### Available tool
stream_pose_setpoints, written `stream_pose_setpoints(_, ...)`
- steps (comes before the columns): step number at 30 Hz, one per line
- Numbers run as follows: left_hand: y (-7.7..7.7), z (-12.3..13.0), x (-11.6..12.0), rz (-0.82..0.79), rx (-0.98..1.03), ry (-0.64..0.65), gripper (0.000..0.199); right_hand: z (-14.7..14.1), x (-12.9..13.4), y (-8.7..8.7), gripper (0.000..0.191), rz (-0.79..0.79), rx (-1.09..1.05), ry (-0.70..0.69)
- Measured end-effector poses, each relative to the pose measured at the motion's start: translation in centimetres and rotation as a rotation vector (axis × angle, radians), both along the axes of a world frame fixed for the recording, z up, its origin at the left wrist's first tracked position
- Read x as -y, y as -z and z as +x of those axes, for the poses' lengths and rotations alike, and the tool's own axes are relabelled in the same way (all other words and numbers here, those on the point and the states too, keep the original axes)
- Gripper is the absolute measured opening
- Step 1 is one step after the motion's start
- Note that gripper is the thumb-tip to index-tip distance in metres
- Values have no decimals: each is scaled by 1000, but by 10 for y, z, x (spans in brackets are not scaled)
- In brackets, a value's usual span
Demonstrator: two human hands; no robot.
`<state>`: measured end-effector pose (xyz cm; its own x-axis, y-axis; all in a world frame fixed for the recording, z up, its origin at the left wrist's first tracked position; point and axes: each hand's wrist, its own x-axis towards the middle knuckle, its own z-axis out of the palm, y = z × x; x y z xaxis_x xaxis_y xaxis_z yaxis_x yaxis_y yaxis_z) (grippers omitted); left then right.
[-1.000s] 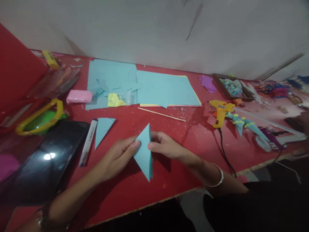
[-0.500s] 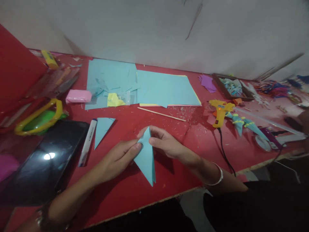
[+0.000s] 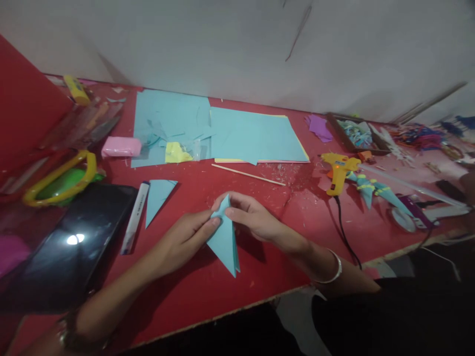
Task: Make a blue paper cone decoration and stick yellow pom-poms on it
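A folded light-blue paper [image 3: 224, 242] is held between both hands above the red table, its sharp point toward the table's front edge and its layers slightly apart on the right. My left hand [image 3: 191, 235] pinches its left edge, thumb on top. My right hand [image 3: 254, 215] grips the upper right edge, thumb on the front and fingers behind the paper, partly hidden. A smaller blue paper triangle [image 3: 158, 197] lies left of the hands, beside a white marker [image 3: 135, 217].
Blue sheets [image 3: 252, 136] lie at the back with a thin stick [image 3: 248, 174] before them. To the right are a yellow glue gun [image 3: 338, 173] with its cable and a box of scraps [image 3: 358, 134]. A black glossy tablet-like object [image 3: 74, 242] lies left.
The lower tip of the folded paper has risen slightly toward the hands. My left thumb has shifted a little right and up, and my right thumb slightly left.
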<state>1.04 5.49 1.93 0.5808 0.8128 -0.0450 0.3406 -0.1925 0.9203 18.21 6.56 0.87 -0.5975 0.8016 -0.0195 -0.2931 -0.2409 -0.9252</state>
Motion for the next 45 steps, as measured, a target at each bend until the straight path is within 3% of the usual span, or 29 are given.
stream_pose_setpoints(5, 1, 1, -1, 22, -26, 6, 30, -2, 0, 1, 13, 57, 42, 44)
stream_pose_setpoints(13, -3, 1, -1, 15, -32, -156, 31, -2, -6, 5, 17, -94, -160, 227)
stream_pose_setpoints(20, 0, 1, -1, 22, -18, -188, 32, 0, -7, 0, 32, -266, -322, 188)
stream_pose_setpoints(45, -7, 3, -1, 56, -21, -169, 30, 1, -6, -5, 32, -310, -220, 169)
